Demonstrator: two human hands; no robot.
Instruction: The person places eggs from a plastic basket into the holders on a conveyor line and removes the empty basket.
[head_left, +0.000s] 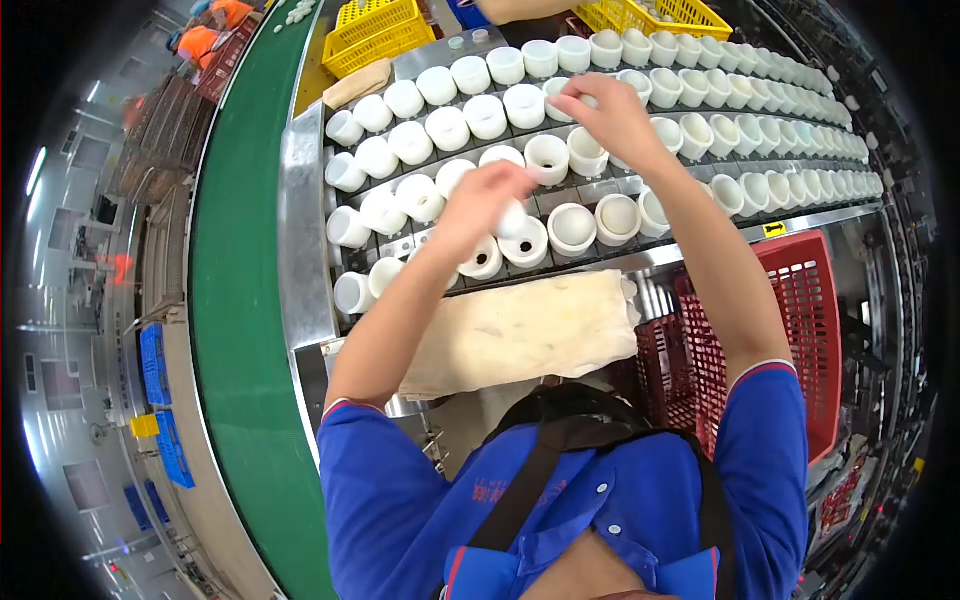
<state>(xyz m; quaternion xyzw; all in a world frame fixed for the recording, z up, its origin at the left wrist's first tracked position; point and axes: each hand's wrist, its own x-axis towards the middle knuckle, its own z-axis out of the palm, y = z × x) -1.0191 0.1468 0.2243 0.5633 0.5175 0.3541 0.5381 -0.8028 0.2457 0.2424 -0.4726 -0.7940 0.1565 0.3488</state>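
Rows of white cups [546, 160] stand on a metal conveyor before me. My left hand [487, 205], blurred by motion, is over the nearer rows. A white egg-shaped piece [511, 220] shows under its fingers, just above a cup with a dark hole in its bottom [522, 246]. Farther back, my right hand [606, 108] has its fingers curled together around another white egg-shaped piece [588, 101], only partly visible. Pale rounded pieces [572, 226] sit in several cups to the right of my left hand.
A cream cloth [530, 335] covers the near edge. Below right is a red basket [812, 340]; a green belt [235, 300] runs along the left. Yellow crates [375, 40] stand at the back, with another folded cloth [358, 84] beside them. People in orange [200, 45] are far left.
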